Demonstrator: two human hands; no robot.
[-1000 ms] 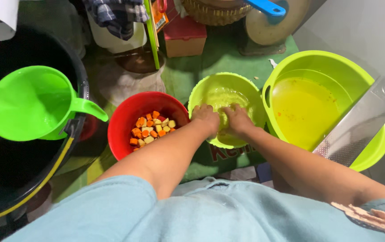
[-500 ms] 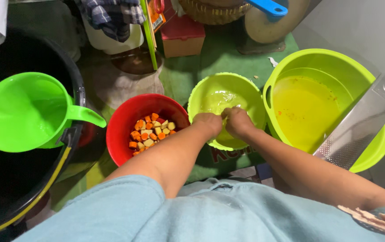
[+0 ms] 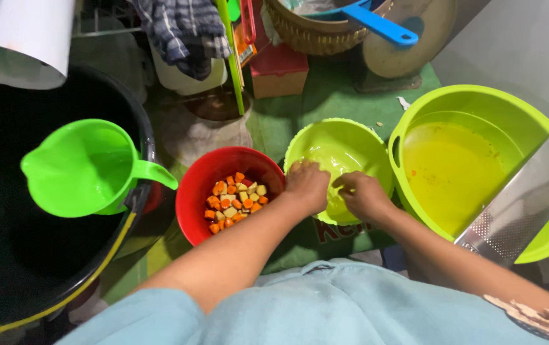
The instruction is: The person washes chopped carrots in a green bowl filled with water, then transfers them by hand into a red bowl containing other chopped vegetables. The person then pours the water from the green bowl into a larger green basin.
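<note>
Far left: a big black tub (image 3: 6, 255), dark inside, with a bright green jug (image 3: 83, 167) sitting on its rim, handle pointing right. Far right: a large lime-green basin (image 3: 479, 105) holding yellowish liquid, a metal grater (image 3: 523, 204) leaning across its near rim. Between them, on a green mat (image 3: 325, 105): a red bowl (image 3: 207, 176) filled with diced orange and pale vegetable pieces (image 3: 233, 199), and just beside it, to the right, a small lime-green bowl (image 3: 345, 144), wet and glossy inside. Behind these, a checked cloth (image 3: 182, 35) hanging, a woven basket (image 3: 313, 35) and a blue handle (image 3: 380, 25) sticking out of it.

Both hands down in the small lime-green bowl, close together over its near side. Left hand (image 3: 308, 185) curled, fingers bent inward, knuckles up, resting at the near rim next to the red bowl. Right hand (image 3: 364, 195) also curled, fingertips pressed together against the bowl's inner wall. Cannot tell whether either hand pinches anything; fingertips hidden.
</note>
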